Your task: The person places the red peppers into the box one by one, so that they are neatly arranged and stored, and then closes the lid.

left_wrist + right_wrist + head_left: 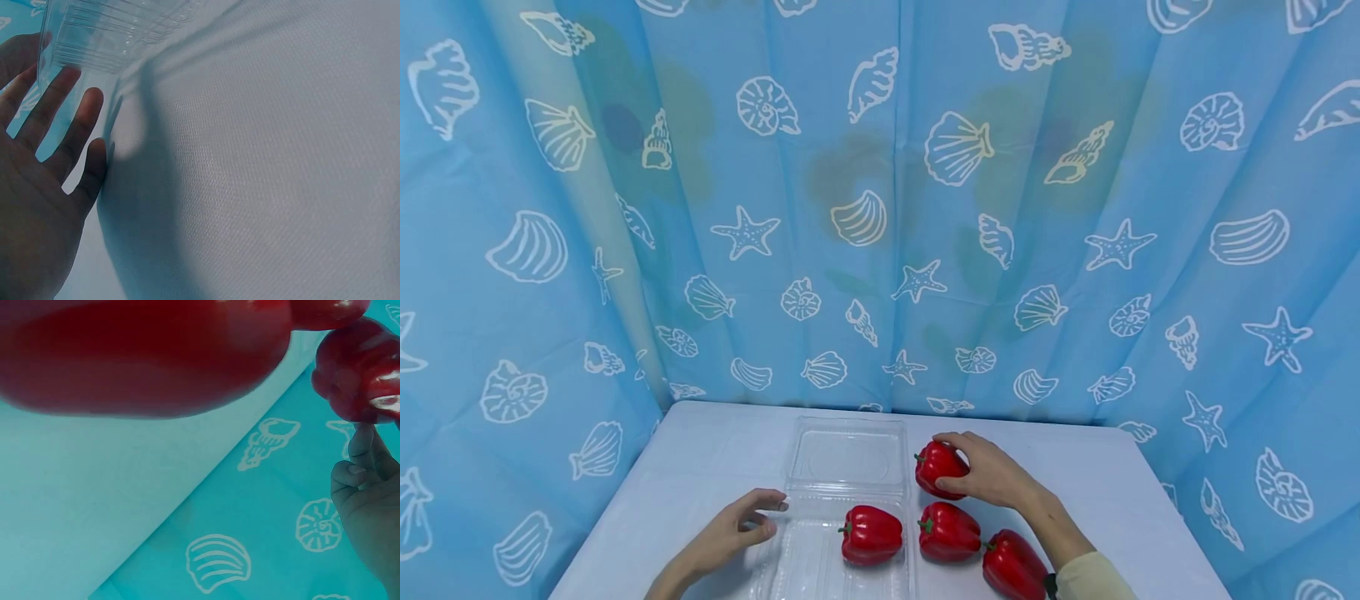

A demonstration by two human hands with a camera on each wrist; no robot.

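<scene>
A clear plastic clamshell container (801,562) lies open on the white table, its lid (850,454) folded back toward the curtain. One red bell pepper (872,536) rests on its side in the container's base. Just right of the lid, my right hand (988,471) grips another red bell pepper (934,469) between thumb and fingers; the right wrist view shows this pepper (356,369) at the fingertips. My left hand (737,527) is at the container's left side, fingers spread and holding nothing. Whether it touches the plastic wall (103,40) I cannot tell.
Two more red bell peppers, a nearer one (1013,567) and a farther one (950,532), lie right of the container, below my right forearm. A blue curtain (880,208) with white shell prints encloses the back and sides of the table (1097,475).
</scene>
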